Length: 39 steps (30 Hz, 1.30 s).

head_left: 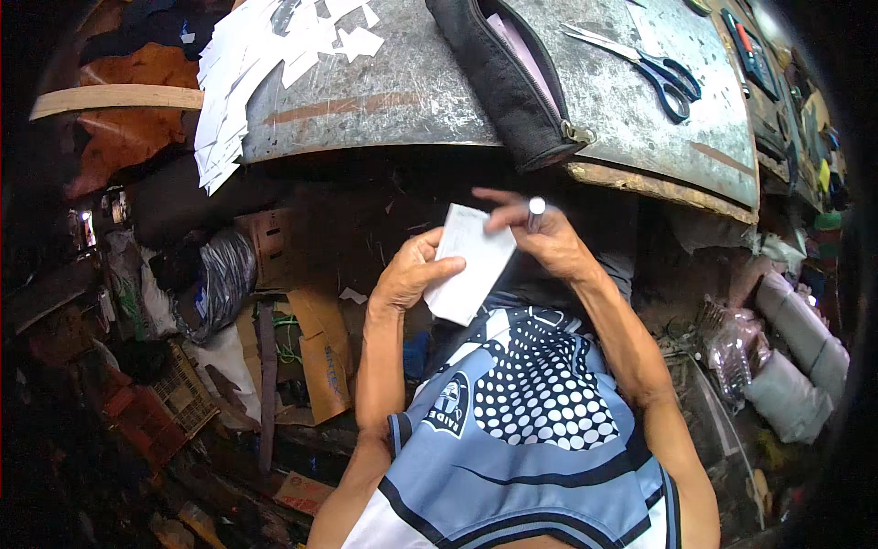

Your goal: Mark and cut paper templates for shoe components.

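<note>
My left hand (413, 271) grips a white piece of paper (477, 265) at its left side, thumb on top; it may be several sheets together. My right hand (547, 240) is at the paper's upper right corner, its outstretched fingers smeared by motion. A marker (537, 207) with a pale end sticks up from this hand, held near the base of the fingers. Both hands are above my lap, just short of the metal-topped table (357, 119).
On the table lie a pile of white paper pieces (240, 78) at left, an unzipped black pencil case (498, 82) and dark-handled scissors (672, 80). A wooden strip (119, 101) juts out at left. Cardboard (320, 357) and clear plastic bundles (796, 393) crowd the floor.
</note>
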Each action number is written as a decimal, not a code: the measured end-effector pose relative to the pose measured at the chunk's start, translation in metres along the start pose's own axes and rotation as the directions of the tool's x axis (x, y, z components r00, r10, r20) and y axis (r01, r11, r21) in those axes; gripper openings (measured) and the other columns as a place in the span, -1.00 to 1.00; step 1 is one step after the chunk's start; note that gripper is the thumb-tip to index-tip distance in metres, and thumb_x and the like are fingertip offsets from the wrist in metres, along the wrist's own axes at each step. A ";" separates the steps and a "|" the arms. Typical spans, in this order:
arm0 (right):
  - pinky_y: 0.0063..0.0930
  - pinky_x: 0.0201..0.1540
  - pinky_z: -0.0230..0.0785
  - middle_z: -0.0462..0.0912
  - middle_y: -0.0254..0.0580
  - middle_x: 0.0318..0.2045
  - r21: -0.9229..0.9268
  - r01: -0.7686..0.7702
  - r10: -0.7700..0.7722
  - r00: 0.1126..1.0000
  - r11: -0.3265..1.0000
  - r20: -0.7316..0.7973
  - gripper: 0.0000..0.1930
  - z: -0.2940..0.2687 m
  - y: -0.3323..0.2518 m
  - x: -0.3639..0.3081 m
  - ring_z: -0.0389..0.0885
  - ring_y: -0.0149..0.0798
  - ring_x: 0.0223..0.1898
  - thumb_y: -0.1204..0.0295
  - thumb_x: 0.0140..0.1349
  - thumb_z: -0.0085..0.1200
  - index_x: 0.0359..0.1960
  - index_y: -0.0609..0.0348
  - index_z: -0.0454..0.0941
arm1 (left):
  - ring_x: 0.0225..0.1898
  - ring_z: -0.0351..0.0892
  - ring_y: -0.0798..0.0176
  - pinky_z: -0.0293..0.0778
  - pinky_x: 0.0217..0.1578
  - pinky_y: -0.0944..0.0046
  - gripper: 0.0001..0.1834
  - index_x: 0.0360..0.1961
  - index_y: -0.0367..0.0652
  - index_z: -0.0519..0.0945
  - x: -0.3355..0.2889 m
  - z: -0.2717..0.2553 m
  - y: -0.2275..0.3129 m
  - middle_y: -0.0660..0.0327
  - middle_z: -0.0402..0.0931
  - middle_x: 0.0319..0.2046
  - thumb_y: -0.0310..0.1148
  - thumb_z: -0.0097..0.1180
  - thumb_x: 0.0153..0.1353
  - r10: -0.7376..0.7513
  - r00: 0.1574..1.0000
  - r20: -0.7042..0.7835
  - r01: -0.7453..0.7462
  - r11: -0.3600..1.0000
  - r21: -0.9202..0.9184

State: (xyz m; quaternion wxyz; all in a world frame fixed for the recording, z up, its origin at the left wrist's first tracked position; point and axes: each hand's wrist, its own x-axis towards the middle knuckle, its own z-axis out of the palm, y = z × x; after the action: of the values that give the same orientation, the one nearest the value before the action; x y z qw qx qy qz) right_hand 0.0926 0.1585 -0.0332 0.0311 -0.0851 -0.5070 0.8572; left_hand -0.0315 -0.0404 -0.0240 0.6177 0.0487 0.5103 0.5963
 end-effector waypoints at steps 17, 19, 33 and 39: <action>-0.52 -0.40 0.38 0.63 -0.20 -0.45 -0.411 -0.281 0.163 0.941 0.867 -0.298 -0.69 0.032 0.008 0.010 0.52 -0.48 -0.44 0.26 0.16 0.24 -0.29 0.32 0.61 | -0.12 0.64 0.23 0.61 -0.08 0.17 -0.73 -0.02 -0.29 0.49 0.008 0.004 -0.009 0.07 0.60 -0.11 -0.42 0.12 0.29 0.224 0.925 -0.308 -0.255 0.965 -0.064; -0.51 -0.44 0.35 0.61 -0.19 -0.51 -0.474 -0.257 0.134 0.951 0.842 -0.278 -0.70 0.034 0.004 0.012 0.50 -0.49 -0.48 0.26 0.16 0.23 -0.33 0.32 0.60 | -0.12 0.64 0.23 0.61 -0.08 0.17 -0.72 -0.01 -0.29 0.49 0.007 0.008 -0.007 0.07 0.60 -0.11 -0.42 0.12 0.28 0.233 0.919 -0.318 -0.267 0.961 -0.068; -0.66 -0.43 0.25 0.56 -0.42 -0.50 -0.187 -0.363 0.305 0.911 0.913 -0.279 -0.78 0.041 0.001 0.010 0.40 -0.59 -0.48 0.35 0.21 0.19 -0.31 0.30 0.61 | -0.17 0.65 0.29 0.60 -0.17 0.30 -0.58 0.06 -0.35 0.47 0.004 0.008 0.004 0.08 0.61 -0.13 -0.32 0.18 0.26 0.380 0.820 -0.428 -0.358 0.924 0.133; -0.70 -0.58 0.13 0.50 -0.46 -0.59 -0.112 -0.458 0.419 0.870 0.882 -0.259 -0.73 0.042 -0.006 0.015 0.34 -0.62 -0.62 0.30 0.20 0.21 -0.27 0.32 0.60 | -0.25 0.64 0.34 0.59 -0.22 0.30 -0.65 -0.03 -0.30 0.56 -0.005 -0.005 0.002 0.15 0.64 -0.23 -0.23 0.12 0.31 0.310 0.876 -0.369 -0.326 0.945 0.019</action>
State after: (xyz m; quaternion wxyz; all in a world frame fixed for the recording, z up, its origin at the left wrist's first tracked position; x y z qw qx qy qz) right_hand 0.0700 0.1270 -0.0094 -0.1146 -0.2981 -0.5383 0.7799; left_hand -0.0356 -0.0462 -0.0223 0.4058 0.0060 0.5886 0.6992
